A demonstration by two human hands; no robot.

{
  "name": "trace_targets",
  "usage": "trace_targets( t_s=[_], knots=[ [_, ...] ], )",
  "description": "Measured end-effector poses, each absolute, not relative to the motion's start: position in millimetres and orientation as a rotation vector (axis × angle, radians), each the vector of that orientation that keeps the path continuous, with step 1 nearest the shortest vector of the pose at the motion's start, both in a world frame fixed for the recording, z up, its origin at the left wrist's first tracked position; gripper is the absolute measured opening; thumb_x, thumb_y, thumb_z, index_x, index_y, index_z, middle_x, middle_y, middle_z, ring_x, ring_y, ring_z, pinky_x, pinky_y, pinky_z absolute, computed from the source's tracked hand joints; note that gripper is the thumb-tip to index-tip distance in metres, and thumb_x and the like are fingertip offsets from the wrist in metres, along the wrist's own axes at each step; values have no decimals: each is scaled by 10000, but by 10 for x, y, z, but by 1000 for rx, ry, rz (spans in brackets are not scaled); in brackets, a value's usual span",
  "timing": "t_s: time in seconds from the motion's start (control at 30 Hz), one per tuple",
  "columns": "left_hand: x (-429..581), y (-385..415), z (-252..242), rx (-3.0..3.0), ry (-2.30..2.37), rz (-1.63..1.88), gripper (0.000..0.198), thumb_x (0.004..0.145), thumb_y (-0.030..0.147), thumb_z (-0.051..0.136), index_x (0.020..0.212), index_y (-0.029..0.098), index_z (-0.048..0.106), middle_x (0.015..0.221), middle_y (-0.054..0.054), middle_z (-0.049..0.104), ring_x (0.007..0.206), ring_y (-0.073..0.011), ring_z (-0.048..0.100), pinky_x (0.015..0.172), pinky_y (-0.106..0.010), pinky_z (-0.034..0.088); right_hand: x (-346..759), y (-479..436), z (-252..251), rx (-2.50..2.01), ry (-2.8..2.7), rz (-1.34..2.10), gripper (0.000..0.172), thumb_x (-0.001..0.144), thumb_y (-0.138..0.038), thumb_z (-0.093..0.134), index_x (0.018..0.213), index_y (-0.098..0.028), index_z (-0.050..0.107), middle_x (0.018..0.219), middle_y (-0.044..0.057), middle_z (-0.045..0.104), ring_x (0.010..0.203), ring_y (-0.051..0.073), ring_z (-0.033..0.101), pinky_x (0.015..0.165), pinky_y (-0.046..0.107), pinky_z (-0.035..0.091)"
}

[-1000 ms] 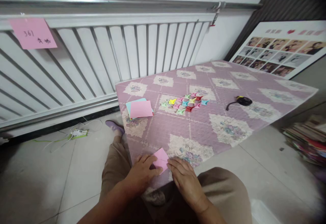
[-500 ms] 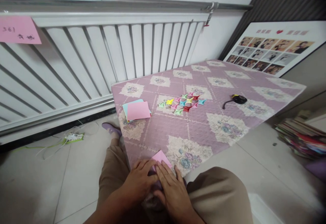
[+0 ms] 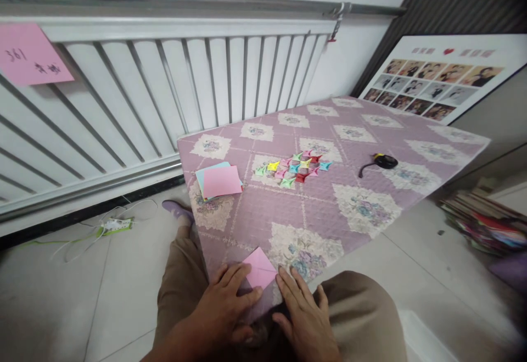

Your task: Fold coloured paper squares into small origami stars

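Note:
A pink square of origami paper [image 3: 261, 268], with creases crossing its middle, lies turned like a diamond near the table's front corner. My left hand [image 3: 225, 296] rests flat at its left side, fingertips on the edge and thumb along the lower left. At its right corner, my right hand [image 3: 303, 307] touches with the fingertips, fingers stretched out. Further up the cloth sits a stack of coloured paper [image 3: 222, 181] with a pink sheet on top. Several small folded paper pieces [image 3: 294, 168] in green, yellow, pink, red and blue stand grouped mid-table.
A purple flowered tablecloth [image 3: 263, 208] covers the table. Toward the right lies a black object with a short strap [image 3: 385, 161]. A white radiator [image 3: 206, 76] runs behind the table, a photo board [image 3: 436, 79] leans at the back right, and a power strip [image 3: 116, 226] is on the floor.
My right hand has slid right, off the paper's middle to its right corner, uncovering the creased square. My left hand stays at the left edge. The view has shifted slightly.

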State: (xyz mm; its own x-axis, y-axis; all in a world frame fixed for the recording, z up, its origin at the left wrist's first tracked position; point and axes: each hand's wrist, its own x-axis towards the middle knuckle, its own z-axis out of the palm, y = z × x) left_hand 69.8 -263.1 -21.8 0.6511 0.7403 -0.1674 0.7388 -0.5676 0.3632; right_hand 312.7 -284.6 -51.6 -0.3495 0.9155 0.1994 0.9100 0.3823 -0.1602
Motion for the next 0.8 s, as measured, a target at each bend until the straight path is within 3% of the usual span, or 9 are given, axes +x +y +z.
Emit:
trace_targets(
  t_s=[0.13, 0.23, 0.4, 0.57, 0.67, 0.8],
  knots=[
    [701, -2629, -222, 2479, 1162, 19, 844, 671, 454, 752, 1396, 417, 323, 1546, -55, 180, 1372, -335, 220, 1108, -519, 173, 3014, -2684, -265, -1639, -2178, 59, 219, 900, -303, 501, 1094, -275, 599, 1043, 49, 682, 974, 259, 597, 927, 518, 320],
    [707, -2636, -230, 2477, 1183, 4, 852, 656, 440, 768, 1389, 418, 334, 1543, -64, 192, 1379, -328, 206, 1113, -519, 154, 2802, -2546, -138, -1558, -2176, 235, 168, 909, -221, 476, 848, -223, 632, 803, 38, 648, 788, 202, 588, 750, 349, 413],
    [709, -2670, -274, 2494, 1199, -38, 885, 649, 445, 778, 1399, 420, 308, 1564, -65, 109, 1395, -336, 164, 1113, -538, 119, 2585, -2411, -159, -1560, -2253, 362, 114, 818, -145, 594, 735, -217, 624, 761, 14, 624, 759, 181, 575, 713, 292, 399],
    [746, -2759, -303, 2477, 1308, -111, 944, 648, 459, 786, 1418, 449, 240, 1569, -83, -48, 1398, -409, 88, 1066, -640, 107, 2667, -2408, -184, -1603, -2229, 344, 83, 800, -156, 611, 748, -221, 616, 789, 14, 628, 785, 188, 577, 737, 299, 385],
    [765, -2800, -327, 2448, 1362, -121, 983, 645, 487, 780, 1433, 447, 193, 1566, -107, -25, 1393, -432, 66, 1048, -670, 115, 2685, -2416, -156, -1625, -2225, 347, 79, 810, -167, 599, 754, -222, 605, 811, 16, 628, 810, 190, 580, 745, 297, 380],
    [751, -2826, -374, 2445, 1376, -39, 1058, 686, 609, 684, 1486, 314, 57, 1562, -140, 41, 1406, -393, 53, 1084, -630, 95, 2654, -2414, -141, -1670, -2226, 347, 69, 821, -195, 597, 761, -227, 600, 815, 18, 625, 821, 198, 582, 733, 303, 373]
  ],
)
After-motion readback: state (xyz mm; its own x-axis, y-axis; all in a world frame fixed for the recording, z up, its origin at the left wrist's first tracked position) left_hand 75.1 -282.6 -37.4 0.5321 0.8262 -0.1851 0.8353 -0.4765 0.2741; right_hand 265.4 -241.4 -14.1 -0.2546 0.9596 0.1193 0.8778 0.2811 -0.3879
